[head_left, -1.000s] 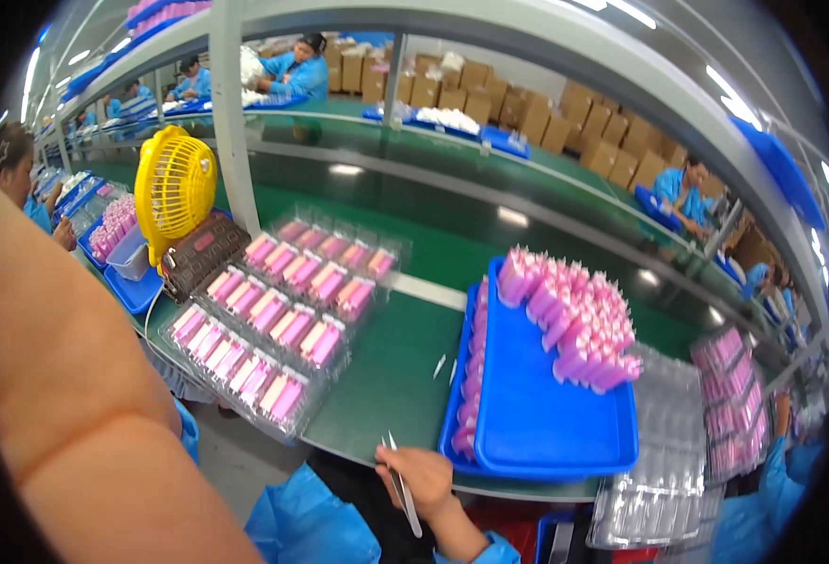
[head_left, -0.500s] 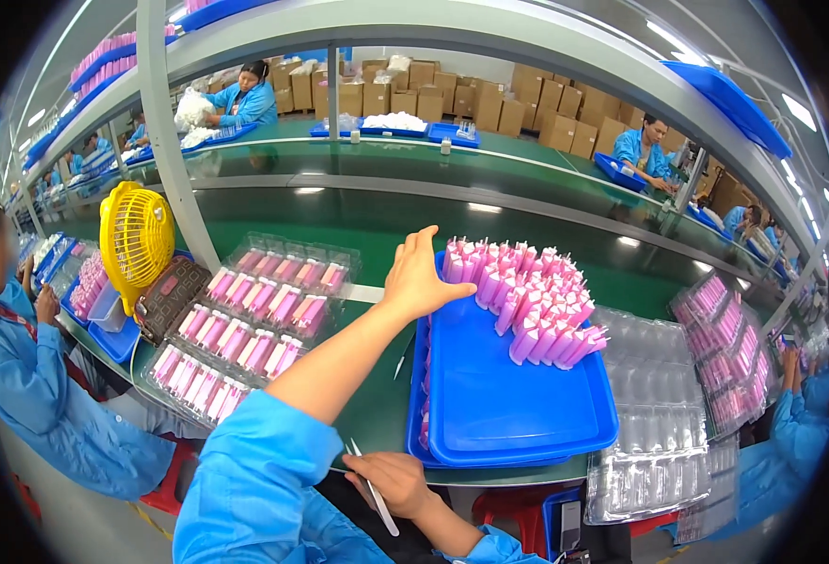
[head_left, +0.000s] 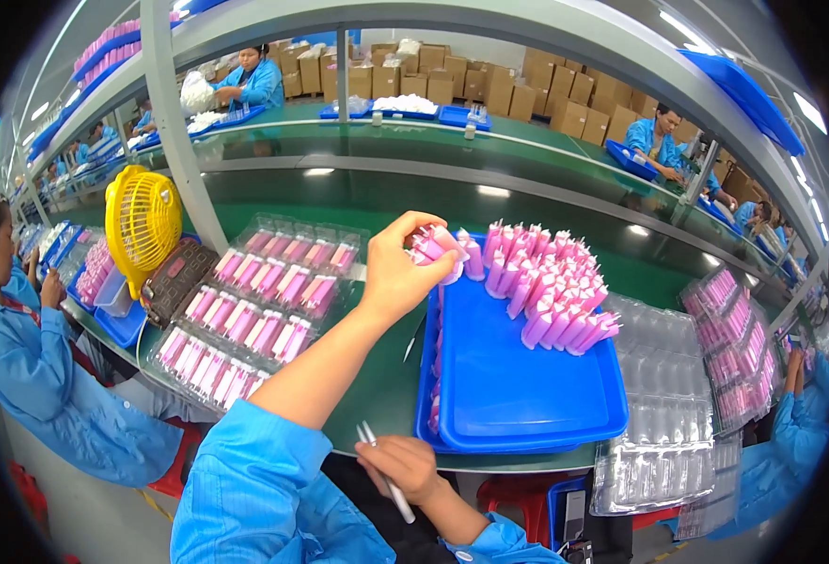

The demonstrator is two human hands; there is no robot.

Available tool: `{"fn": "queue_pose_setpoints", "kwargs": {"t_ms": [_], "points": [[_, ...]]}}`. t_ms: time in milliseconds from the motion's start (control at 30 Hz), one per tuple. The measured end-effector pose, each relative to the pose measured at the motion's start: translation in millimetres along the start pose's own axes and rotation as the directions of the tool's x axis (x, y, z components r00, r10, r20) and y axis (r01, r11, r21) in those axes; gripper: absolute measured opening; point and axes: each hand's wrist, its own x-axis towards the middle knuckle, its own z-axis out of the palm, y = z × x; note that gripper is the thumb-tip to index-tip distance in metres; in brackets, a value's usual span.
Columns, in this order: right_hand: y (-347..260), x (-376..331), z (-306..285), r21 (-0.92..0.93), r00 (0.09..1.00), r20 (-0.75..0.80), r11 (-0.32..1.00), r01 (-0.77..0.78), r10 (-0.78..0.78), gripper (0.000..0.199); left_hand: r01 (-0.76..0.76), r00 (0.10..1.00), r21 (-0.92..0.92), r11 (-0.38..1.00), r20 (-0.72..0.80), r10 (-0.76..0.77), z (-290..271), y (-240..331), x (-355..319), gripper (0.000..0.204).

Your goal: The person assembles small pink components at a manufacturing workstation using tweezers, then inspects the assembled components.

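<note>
Working at the green worktop point(head_left: 386, 376), we have a blue tray point(head_left: 518, 395) right of centre, the standing pink pieces point(head_left: 546, 282) crowding its far side. Our left hand point(head_left: 400, 268), spread wide half a second ago, now pinches a bunch of pink pieces point(head_left: 438, 246) at the tray's far left corner; we judge the grasp made. Our right hand point(head_left: 403, 467) curls around tweezers point(head_left: 397, 498), near. Lettering marks the brown pouch point(head_left: 177, 287), far left; we read no other label.

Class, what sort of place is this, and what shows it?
Probably a factory assembly or packing line: blue-smocked workers sit or stand along long green benches, a blue tray holds clustered pink parts, and cardboard boxes are stacked behind.
</note>
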Motion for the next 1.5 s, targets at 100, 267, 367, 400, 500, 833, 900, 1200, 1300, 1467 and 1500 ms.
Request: {"fn": "queue_pose_setpoints", "kwargs": {"t_ms": [100, 267, 367, 400, 500, 833, 900, 1200, 1300, 1467, 1500], "points": [[3, 0, 0, -0.040, 0.995, -0.098, 0.999, -0.005, 0.001, 0.025, -0.043, 0.995, 0.079, 0.996, 0.098, 0.035, -37, 29, -33, 0.033], [0, -4, 4, -0.095, 0.980, -0.192, 0.993, -0.068, 0.048, 0.031, -0.017, 0.978, 0.270, 0.963, 0.206, -0.041, -98, 47, -115, 0.030], [-9, 0, 10, -0.057, 0.940, -0.289, 0.977, -0.206, 0.181, 0.031, 0.041, 0.962, 0.311, 0.950, 0.244, -0.121, -105, 34, -151, 0.033], [-11, 2, 14, -0.007, 0.916, -0.321, 0.966, -0.257, 0.241, 0.030, 0.081, 0.933, 0.384, 0.920, 0.294, -0.205, -106, 30, -161, 0.033], [-14, 0, 21, -0.053, 0.909, -0.190, 0.921, -0.387, 0.371, 0.027, 0.069, 0.929, 0.483, 0.873, 0.288, -0.233, -102, 15, -180, 0.033], [-15, -6, 14, 0.236, 0.808, -0.077, 0.798, -0.554, 0.584, 0.025, 0.106, 0.994, -0.146, 0.984, 0.027, -0.103, -78, -3, -206, 0.053], [-13, -7, 14, 0.289, 0.803, -0.084, 0.785, -0.548, 0.591, 0.024, 0.110, 0.994, -0.137, 0.984, 0.040, -0.106, -79, -6, -209, 0.049], [-35, -23, 17, 0.362, 0.863, -0.029, 0.811, -0.461, 0.504, 0.049, 0.215, 0.908, -0.690, 0.691, -0.120, -0.402, -69, 20, -219, 0.019], [-44, -24, 19, 0.569, 0.807, -0.065, 0.686, -0.453, 0.587, 0.055, 0.133, 0.920, -0.734, 0.666, -0.158, -0.358, -62, 29, -221, 0.020], [-47, -26, 9, 0.683, 0.792, -0.106, 0.623, -0.382, 0.601, 0.054, 0.310, 0.903, -0.702, 0.642, 0.007, -0.429, -74, 42, -223, 0.037], [-50, -23, 7, 0.694, 0.774, -0.126, 0.613, -0.378, 0.620, 0.053, 0.239, 0.945, -0.665, 0.708, -0.007, -0.326, -76, 47, -220, 0.050]]}}
